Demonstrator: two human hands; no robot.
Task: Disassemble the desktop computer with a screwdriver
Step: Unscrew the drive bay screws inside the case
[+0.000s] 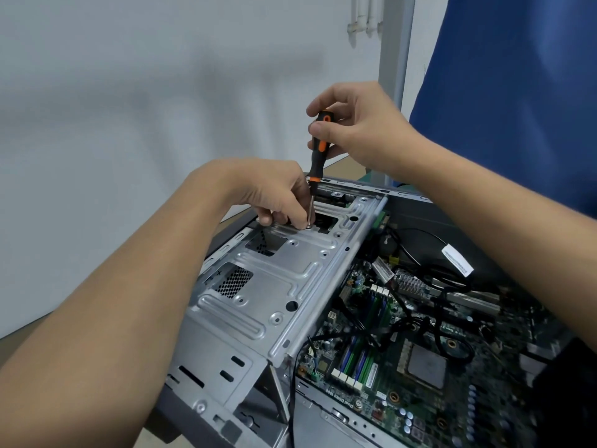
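Two hands on one screwdriver (317,147) here. Your right hand (355,130) has its fingers and thumb wrapped round the top of the black-and-orange handle. Your left hand (277,195) is curled in lower down, pinching the metal shaft just above the tip. The screwdriver stands nearly upright, tip sitting on a screw (309,226) at the far end of the silver drive cage (274,279). The desktop computer (326,412) lies on its side with the panel off, filling the near right of the view. The cage takes its left half, the green motherboard (403,367) sits to the right with black cables (395,328) looped over it. Someone in a blue top (517,92) is at far right, behind the case.
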